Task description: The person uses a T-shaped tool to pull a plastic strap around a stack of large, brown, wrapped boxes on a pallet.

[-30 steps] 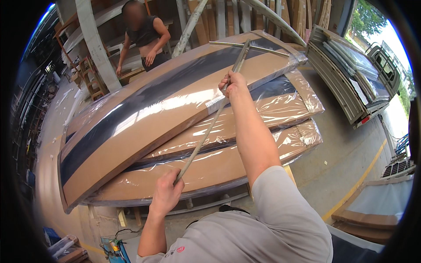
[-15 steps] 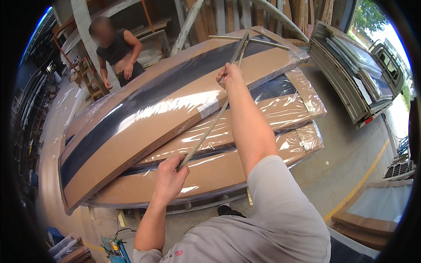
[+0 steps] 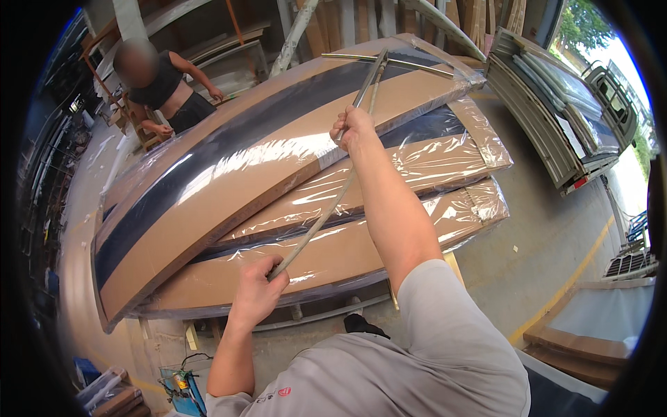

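Our right hand [image 3: 352, 128] is clenched round a T-shaped metal tool [image 3: 367, 83] above the top wrapped package [image 3: 240, 191].
Our left hand [image 3: 258, 290] pinches a thin, curving hose [image 3: 332, 210] nearer us; the tool's crossbar [image 3: 425, 69] is over the package's far right end, touching or not we cannot tell.

On the right, a strip of floor [image 3: 528, 208] gave a way through between the wrapped packages [image 3: 260, 163] and the truck [image 3: 538, 125]. Over the packages, a hand could pass on either side of the pale hose [image 3: 325, 217], which slanted from the left hand [image 3: 256, 292] to the right hand [image 3: 353, 128]. Beyond, the T-shaped metal bar [image 3: 369, 78] stood in the way; a co-worker [image 3: 160, 87] occupied the far-left edge. Clearance beneath the hose was hard to judge.
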Tool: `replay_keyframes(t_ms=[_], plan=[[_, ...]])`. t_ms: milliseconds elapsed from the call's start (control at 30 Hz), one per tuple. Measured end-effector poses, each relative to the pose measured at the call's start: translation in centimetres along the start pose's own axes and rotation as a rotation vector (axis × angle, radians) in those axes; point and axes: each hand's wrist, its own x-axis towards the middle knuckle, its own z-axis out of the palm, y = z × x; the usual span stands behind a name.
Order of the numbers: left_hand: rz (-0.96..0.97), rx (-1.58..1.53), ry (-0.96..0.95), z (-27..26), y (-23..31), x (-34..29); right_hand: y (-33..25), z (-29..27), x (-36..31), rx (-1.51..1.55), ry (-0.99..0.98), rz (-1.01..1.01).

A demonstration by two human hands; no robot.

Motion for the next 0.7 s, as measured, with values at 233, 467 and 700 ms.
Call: replay_keyframes(t_ms=[233,467,700], plan=[[-0.02,0.039,0.045,-5.9,-3.8,-8.2,10.7,1.2,-7.8,-0.034,-0.059,0.032],[-0.103,0.119,0.004,-11.6,-11.6,-18.7,25.0,2.5,-17.0,-0.018,-0.103,0.113],[-0.193,0.049,0.066,-17.1,-18.6,-29.1,37.6,0.6,-25.0,-0.142,-0.137,0.253]])
